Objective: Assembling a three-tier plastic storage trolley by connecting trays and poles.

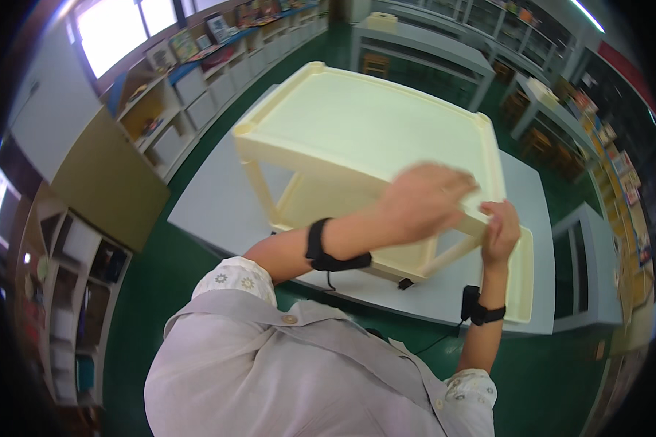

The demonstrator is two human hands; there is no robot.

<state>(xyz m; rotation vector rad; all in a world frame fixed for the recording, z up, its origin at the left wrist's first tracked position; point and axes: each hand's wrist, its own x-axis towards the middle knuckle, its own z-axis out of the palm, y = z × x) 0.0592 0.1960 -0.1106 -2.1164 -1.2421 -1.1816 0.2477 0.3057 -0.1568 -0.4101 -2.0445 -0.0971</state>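
Note:
A cream plastic cart [372,120] with an upper tray, a lower shelf [299,204] and corner posts stands on a grey table [204,193]. My left hand [430,200], smeared by motion, reaches across above the near right corner of the upper tray; its fingers are too blurred to read. At that same corner, my right hand [501,231] has its fingers curled against the outer edge, gripping the cart. Black caster wheels [406,283] show under the lower shelf. Another cream tray [520,291] lies on the table by my right wrist, partly hidden by the arm.
Shelves with white bins [189,87] line the left wall below a window. An open cubby shelf [73,313] stands at the near left. More grey tables [423,47] with wooden stools [375,65] are at the back and right. The floor [149,291] is green.

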